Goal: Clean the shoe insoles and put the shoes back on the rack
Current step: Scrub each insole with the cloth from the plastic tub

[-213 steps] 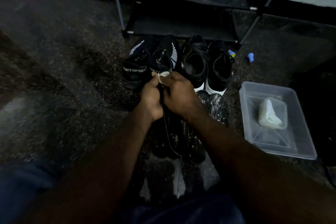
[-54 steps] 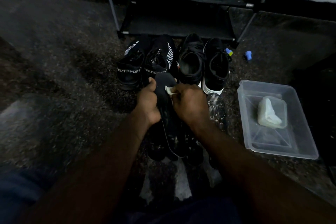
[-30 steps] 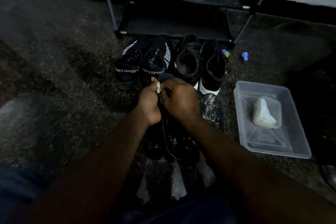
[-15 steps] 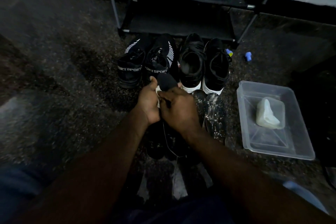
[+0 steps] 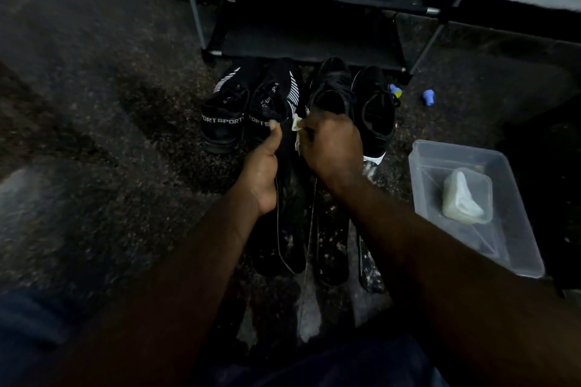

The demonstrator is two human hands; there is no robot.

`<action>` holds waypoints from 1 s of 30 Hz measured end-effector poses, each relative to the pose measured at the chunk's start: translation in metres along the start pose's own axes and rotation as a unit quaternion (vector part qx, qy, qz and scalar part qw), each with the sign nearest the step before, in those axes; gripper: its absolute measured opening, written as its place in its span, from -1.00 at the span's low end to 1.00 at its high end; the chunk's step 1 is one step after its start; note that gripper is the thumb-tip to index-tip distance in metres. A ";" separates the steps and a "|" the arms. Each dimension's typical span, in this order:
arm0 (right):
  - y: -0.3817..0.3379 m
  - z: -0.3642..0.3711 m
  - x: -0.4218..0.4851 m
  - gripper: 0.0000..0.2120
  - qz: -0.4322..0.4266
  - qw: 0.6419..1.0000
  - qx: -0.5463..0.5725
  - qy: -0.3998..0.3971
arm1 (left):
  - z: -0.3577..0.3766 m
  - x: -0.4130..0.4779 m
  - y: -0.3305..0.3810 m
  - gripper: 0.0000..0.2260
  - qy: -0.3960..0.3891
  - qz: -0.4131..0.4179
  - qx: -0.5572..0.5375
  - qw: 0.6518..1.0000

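My left hand (image 5: 262,171) grips the upper part of a black insole (image 5: 290,198) that hangs down over the floor. My right hand (image 5: 330,148) holds a small white cloth (image 5: 296,126) against the insole's top edge. Several more black insoles (image 5: 331,248) lie on the wet floor below. Two black knit shoes marked SPORT (image 5: 224,116) stand side by side beyond my hands, with two black white-soled sneakers (image 5: 375,113) to their right. The black shoe rack (image 5: 308,38) stands behind them, its shelves bare.
A clear plastic tub (image 5: 515,229) with a pale soap bar (image 5: 462,198) in a dish sits on the floor at the right. Two small blue objects (image 5: 427,97) lie near the rack's right leg. The dark floor is wet under the insoles.
My right hand with the cloth has slid up and to the right along the insole's top. My left hand keeps its grip on the insole.
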State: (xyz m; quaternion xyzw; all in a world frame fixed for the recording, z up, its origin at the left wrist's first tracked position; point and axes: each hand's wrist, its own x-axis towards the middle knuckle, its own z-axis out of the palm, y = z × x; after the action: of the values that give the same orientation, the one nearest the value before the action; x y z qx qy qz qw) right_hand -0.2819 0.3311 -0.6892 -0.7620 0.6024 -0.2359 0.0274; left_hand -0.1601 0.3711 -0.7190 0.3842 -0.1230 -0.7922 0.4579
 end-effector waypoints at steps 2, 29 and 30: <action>0.001 0.004 -0.008 -0.71 -0.006 1.000 -0.005 -0.006 | 0.001 0.000 0.000 -0.35 0.012 0.003 -0.004 1.000; -0.011 0.004 -0.006 -0.76 0.007 0.999 -0.031 0.006 | 0.006 -0.005 0.002 -0.38 0.034 0.001 -0.026 0.999; -0.006 0.002 -0.003 -0.75 0.012 0.999 -0.038 -0.004 | 0.006 -0.005 0.002 -0.37 0.030 0.003 -0.030 0.999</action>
State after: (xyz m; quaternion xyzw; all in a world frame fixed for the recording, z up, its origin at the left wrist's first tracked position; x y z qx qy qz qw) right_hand -0.2760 0.3352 -0.6901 -0.7562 0.6200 -0.2092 0.0035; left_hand -0.1617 0.3733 -0.7114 0.3937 -0.0867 -0.7821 0.4751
